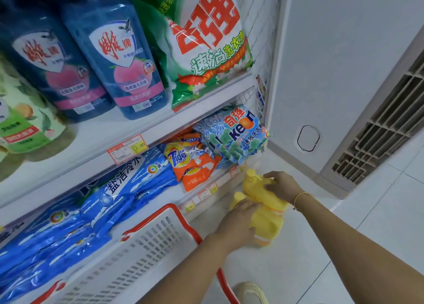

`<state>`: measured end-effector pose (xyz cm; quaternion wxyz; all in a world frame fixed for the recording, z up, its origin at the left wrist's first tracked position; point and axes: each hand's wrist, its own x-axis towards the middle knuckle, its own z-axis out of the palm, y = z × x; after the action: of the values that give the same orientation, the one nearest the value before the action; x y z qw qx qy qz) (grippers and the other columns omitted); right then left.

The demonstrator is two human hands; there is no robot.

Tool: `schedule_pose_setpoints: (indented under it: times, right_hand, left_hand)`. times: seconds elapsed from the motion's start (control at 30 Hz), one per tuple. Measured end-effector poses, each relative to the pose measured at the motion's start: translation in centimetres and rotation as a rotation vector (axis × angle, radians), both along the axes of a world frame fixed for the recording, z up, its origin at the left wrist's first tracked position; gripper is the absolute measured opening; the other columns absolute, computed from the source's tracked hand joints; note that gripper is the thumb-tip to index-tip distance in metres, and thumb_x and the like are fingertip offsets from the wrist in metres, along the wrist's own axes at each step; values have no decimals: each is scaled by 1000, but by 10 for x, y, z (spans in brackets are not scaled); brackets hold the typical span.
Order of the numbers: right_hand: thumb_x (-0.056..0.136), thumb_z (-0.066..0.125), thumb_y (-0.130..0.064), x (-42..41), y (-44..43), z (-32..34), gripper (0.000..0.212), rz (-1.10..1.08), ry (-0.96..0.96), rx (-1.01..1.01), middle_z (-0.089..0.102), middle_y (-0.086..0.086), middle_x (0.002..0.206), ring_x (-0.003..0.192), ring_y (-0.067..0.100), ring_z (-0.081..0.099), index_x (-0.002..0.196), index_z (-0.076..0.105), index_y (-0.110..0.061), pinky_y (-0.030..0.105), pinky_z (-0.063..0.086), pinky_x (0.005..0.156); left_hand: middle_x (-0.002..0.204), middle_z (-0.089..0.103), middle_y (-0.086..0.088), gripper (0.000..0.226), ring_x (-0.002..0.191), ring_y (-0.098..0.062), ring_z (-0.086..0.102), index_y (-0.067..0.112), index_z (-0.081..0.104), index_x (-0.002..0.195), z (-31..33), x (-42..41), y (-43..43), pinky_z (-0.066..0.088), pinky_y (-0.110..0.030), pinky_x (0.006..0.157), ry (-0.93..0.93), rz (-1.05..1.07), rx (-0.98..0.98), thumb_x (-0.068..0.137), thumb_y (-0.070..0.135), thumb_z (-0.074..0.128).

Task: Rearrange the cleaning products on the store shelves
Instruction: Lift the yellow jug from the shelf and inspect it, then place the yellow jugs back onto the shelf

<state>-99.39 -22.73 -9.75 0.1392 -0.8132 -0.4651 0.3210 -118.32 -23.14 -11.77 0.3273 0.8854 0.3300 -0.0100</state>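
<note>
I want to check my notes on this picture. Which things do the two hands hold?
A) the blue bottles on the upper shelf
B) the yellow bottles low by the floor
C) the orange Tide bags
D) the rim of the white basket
B: the left hand and the right hand both hold the yellow bottles, below the shelf of bags.

Tiled floor (286, 269) right of yellow bottles (268, 223) open; basket (156, 239) blocks left.
</note>
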Motion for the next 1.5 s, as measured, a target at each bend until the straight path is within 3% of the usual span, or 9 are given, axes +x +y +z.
schedule_pose_setpoints:
  times: [0.27, 0.43, 0.67, 0.87, 0.97, 1.07, 1.17, 1.33, 1.5]
  right_hand:
    - [94, 52, -16, -4, 0, 3, 42, 86, -87, -74, 55, 14, 131, 122, 29, 50, 135, 48, -16, 28, 38, 94]
    - [95, 46, -14, -30, 14, 51, 31, 277, -291, -132, 59, 12, 127, 114, 26, 53, 121, 60, -5, 29, 42, 92]
    - [88, 63, -36, -175, 33, 219, 46, 566, -278, 467, 44, 1, 50, 48, 11, 40, 53, 43, -14, 24, 28, 48]
    - [85, 66, -28, -341, 20, 297, 17, 848, -38, 824, 61, -3, 75, 70, 11, 51, 80, 67, -12, 23, 33, 62]
    - [86, 65, -25, -421, 23, 302, 19, 960, 33, 883, 60, -2, 91, 81, 9, 49, 100, 66, -13, 17, 34, 66]
    - [87, 65, -24, -498, 32, 302, 34, 1012, 85, 906, 62, 4, 113, 92, 11, 51, 119, 61, -13, 15, 31, 75]
    - [87, 66, -28, -572, 36, 306, 49, 1018, 130, 933, 58, 7, 128, 118, 19, 52, 132, 52, -15, 22, 34, 93]
    - [82, 69, -32, -684, 55, 318, 53, 1017, 239, 908, 59, 15, 121, 116, 30, 52, 126, 52, -10, 37, 42, 95]
    - [84, 70, -27, -739, 65, 324, 53, 829, 529, 797, 61, 7, 114, 106, 26, 58, 129, 48, -9, 39, 49, 91]
  left_hand:
    - [158, 24, -2, 64, 148, -15, 10, 15, 29, 150, 9, 2, 0, 19, -26, 115, 4, 63, -107, 92, 12, 57]
    - [108, 68, -4, 26, 101, -11, 61, 9, 66, 114, 58, -20, 6, 48, -28, 88, -238, 325, -126, 93, 21, 58]
    - [50, 43, -10, 53, 55, -31, 52, 14, 41, 52, 190, -160, 15, 41, -38, 57, -596, 730, 265, 85, 53, 53]
    - [55, 52, 1, 33, 59, -15, 55, 16, 54, 61, 278, -333, -4, 44, -29, 60, -633, 968, 545, 87, 31, 67]
    - [87, 65, 7, 10, 80, -4, 59, 25, 61, 83, 289, -431, -9, 45, -20, 73, -555, 1110, 712, 84, 31, 69]
    - [115, 57, -12, 41, 107, -25, 53, 9, 57, 118, 289, -526, -12, 39, -31, 91, -444, 1350, 915, 83, 31, 64]
    - [135, 45, -20, 67, 125, -35, 44, 3, 42, 138, 281, -599, -19, 35, -39, 103, -482, 1678, 815, 82, 26, 72]
    - [159, 15, -11, 97, 146, -26, 15, 9, 13, 152, 250, -652, -15, 22, -43, 116, -532, 1617, 677, 80, 21, 76]
    - [137, 49, -2, 95, 118, -16, 50, 24, 30, 146, 236, -672, -17, 44, -43, 102, -788, 1554, 547, 68, 16, 85]
